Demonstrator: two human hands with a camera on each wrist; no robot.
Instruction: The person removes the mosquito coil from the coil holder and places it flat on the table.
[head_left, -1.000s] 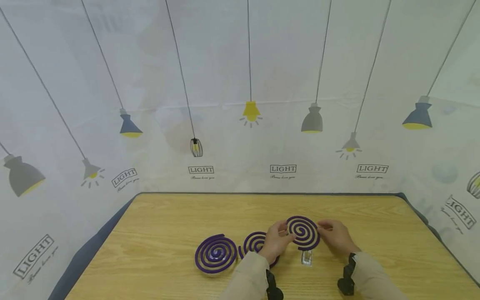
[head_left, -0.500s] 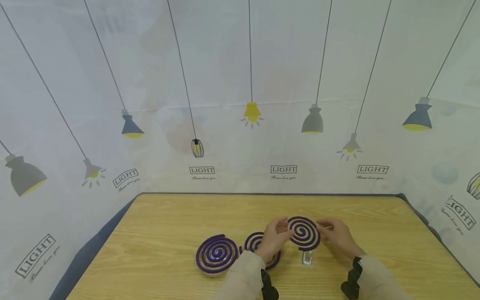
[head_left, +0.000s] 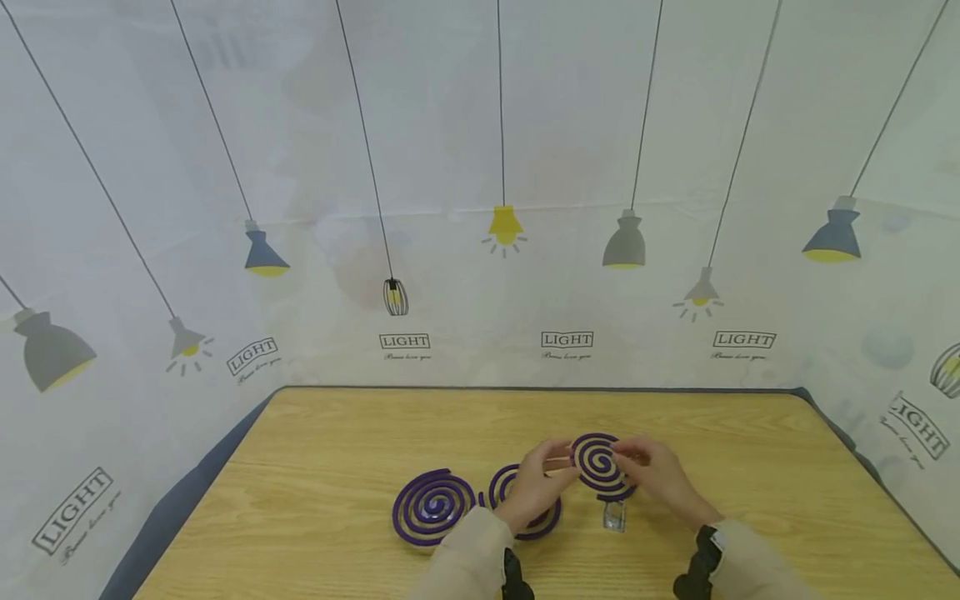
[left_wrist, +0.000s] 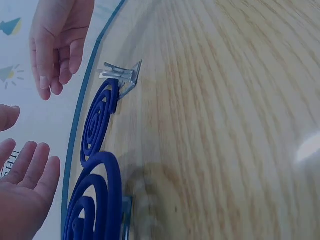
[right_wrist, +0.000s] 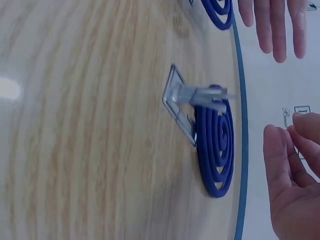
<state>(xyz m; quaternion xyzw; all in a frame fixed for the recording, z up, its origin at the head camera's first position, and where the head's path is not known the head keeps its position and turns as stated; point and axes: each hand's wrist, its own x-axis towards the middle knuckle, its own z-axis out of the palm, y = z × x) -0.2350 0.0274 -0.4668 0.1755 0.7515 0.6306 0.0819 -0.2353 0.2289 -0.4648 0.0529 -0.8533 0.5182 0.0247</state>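
Note:
Three purple mosquito coils are lined up on the table in the head view: a left coil, a middle coil partly hidden by my left arm, and a right coil. My left hand is just left of the right coil, fingers spread and holding nothing. On its other side is my right hand, whose fingers overlap the coil's edge in that view. Both wrist views show the two hands apart from the coil, with nothing in their grip. A small metal stand stands at the right coil's near edge.
The wooden table ends at a dark blue edge at the back. Behind it rises a pale backdrop printed with hanging lamps. A metal piece shows beneath the middle coil in the left wrist view.
My right hand has moved leftward, over the right coil's edge in view. My left hand has shifted slightly left, away from that coil. The coils look unmoved.

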